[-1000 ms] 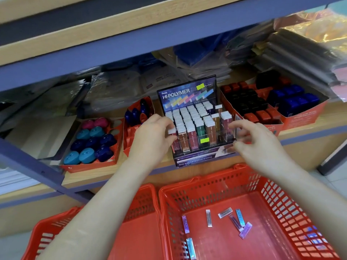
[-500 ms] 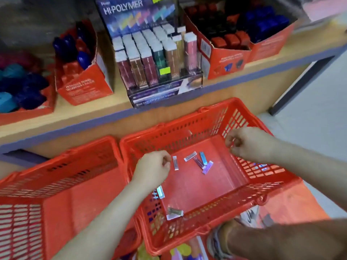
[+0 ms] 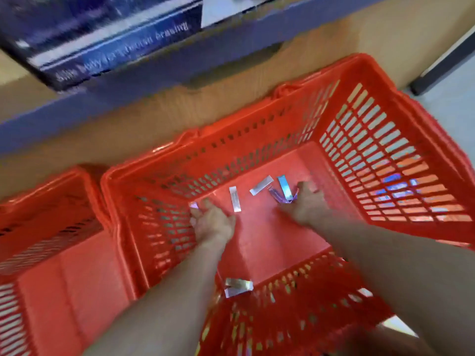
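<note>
Both my hands reach down to the floor of a red plastic basket (image 3: 385,80). My left hand (image 3: 213,222) is low by the basket's left wall, and a small purple-white eraser (image 3: 193,205) shows at its fingertips; blur hides whether the fingers pinch it. My right hand (image 3: 307,205) lies with fingers spread beside a purple eraser (image 3: 279,197). A white eraser (image 3: 235,199), a silver one (image 3: 261,185) and a blue one (image 3: 284,187) lie loose between my hands. Two more silver erasers (image 3: 237,287) lie near the basket's near wall.
A second red basket (image 3: 64,278) stands close on the left. Above, the blue-edged wooden shelf (image 3: 77,109) overhangs, carrying the dark eraser display box (image 3: 108,39). Pale floor (image 3: 457,104) shows at the far right. The frame is motion-blurred.
My hands went from the eraser display on the shelf down into the red basket, and now sit at its floor among the erasers. The view has tilted down.
</note>
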The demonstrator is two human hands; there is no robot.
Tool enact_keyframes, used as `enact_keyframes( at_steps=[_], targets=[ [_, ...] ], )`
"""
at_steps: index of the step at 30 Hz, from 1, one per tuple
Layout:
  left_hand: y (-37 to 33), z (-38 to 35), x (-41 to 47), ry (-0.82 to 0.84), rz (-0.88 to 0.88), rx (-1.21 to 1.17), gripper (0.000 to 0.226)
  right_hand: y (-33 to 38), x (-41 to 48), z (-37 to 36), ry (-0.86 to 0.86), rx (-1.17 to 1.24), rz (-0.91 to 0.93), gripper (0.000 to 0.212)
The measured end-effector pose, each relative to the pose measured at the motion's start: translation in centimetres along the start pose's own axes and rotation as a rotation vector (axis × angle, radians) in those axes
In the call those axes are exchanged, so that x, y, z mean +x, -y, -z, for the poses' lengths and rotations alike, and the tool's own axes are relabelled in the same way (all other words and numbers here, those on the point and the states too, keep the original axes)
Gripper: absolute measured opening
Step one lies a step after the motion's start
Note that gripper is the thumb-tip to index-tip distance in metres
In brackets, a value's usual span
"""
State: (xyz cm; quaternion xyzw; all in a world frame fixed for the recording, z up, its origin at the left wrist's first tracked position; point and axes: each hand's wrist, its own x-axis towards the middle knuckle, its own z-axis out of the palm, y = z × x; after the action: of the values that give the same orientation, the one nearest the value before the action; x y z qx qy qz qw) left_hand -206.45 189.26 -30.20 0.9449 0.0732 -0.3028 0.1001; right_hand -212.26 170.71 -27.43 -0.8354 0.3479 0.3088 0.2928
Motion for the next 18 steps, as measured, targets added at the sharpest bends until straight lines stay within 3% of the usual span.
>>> enact_keyframes(
  at_steps=[4, 8, 13, 18],
  targets=[
    [0.2, -1.2, 1.2, -0.145, -0.002, -0.051, 0.064, 0.8, 2.1, -2.9, -0.162, 0.069, 0.0, 0.066],
    [-1.2, -1.9, 1.7, -0.205, -0.087, -0.086, 0.065, 1.9, 2.9, -4.5, -0.267, 0.083, 0.085, 0.042],
    [-3.2, -2.4, 2.2, -0.231, -0.091, -0.244, 0.065, 1.4, 3.7, -4.4, -0.194, 0.039, 0.152, 0.032],
    [-3.5, -2.1, 2.7, -0.129, -0.079, -0.234, 0.061, 0.7, 3.7, -3.9, -0.143, 0.03, 0.128, 0.03]
  ],
)
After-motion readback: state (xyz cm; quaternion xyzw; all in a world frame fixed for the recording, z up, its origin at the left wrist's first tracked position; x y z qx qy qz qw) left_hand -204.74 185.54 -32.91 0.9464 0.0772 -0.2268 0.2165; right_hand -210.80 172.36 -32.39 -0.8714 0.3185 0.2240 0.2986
